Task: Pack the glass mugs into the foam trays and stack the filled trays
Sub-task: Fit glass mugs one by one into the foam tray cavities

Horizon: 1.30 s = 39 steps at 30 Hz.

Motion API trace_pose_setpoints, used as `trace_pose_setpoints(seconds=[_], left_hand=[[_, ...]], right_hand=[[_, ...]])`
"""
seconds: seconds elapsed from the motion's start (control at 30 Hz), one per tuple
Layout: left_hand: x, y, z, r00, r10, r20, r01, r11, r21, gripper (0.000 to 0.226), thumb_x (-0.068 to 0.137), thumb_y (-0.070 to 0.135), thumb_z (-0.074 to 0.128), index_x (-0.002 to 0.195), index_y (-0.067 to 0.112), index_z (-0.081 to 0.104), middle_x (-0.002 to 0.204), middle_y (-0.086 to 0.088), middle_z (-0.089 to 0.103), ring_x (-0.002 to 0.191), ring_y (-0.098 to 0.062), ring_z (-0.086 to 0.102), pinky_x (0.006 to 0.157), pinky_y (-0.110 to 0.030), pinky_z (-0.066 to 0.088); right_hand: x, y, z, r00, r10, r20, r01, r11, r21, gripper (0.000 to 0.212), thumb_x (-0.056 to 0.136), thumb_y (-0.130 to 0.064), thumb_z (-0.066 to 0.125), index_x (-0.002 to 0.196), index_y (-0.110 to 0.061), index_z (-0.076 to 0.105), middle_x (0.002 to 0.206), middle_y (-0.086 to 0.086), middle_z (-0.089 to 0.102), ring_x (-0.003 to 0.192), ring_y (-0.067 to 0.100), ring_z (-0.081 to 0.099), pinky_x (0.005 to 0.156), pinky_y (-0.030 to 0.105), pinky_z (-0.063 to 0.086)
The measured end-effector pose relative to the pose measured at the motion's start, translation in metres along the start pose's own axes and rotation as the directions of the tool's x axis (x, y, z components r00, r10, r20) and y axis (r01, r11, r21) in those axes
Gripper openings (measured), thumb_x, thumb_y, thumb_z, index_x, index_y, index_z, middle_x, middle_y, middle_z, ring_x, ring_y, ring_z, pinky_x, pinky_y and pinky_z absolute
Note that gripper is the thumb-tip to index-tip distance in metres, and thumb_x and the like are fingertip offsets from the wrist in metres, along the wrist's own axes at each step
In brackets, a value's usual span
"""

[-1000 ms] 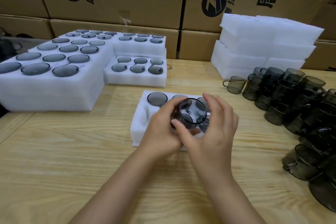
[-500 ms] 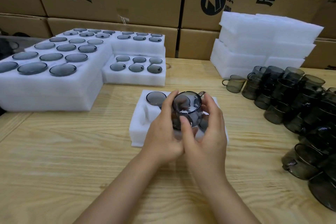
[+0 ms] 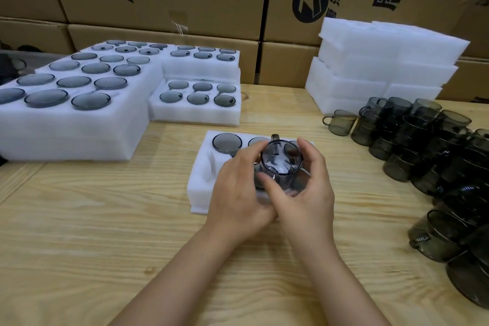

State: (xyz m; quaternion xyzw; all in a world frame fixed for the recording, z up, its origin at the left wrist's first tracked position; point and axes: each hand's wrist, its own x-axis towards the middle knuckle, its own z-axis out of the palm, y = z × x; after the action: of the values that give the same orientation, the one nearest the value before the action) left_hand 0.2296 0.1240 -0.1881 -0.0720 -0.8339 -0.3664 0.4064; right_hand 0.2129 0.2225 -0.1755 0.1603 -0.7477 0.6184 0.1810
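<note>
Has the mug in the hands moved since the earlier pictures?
Yes, only by turning: the held mug stays over the foam tray, while its handle has swung left, toward the seated mug at the tray's back-left corner.

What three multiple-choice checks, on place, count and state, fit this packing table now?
1. On the table, the loose mugs stand: A left, B middle, C right.
2. Mugs in the filled tray just behind the near tray: A four, B six, C nine.
3. The held mug is: A gripped over the near tray, B seated in a slot, C lying on the table.
Answers: 1 C, they crowd the right edge; 2 B, two rows of three; 3 A, left hand and right hand both grip it.
</note>
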Motion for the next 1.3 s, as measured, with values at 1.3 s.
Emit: trace_pose_setpoints(seconds=[1.3], left_hand=[[0.012, -0.062, -0.046, 0.923, -0.345, 0.169, 0.383, 0.861, -0.335, 0.064, 0.057, 0.026, 0.079, 0.114, 0.018, 0.050, 0.106, 0.012, 0.066, 0.102, -0.005, 0.062, 0.084, -0.023, 0.049]], right_hand=[[0.072, -0.023, 0.105, 0.801, 0.109, 0.588, 0.261, 0.821, -0.508, 0.059, 0.098, -0.051, 0.028, 0.141, -0.012, 0.035, 0.150, 0.007, 0.033, 0.142, 0.026, 0.011, 0.115, 0.038, 0.009]])
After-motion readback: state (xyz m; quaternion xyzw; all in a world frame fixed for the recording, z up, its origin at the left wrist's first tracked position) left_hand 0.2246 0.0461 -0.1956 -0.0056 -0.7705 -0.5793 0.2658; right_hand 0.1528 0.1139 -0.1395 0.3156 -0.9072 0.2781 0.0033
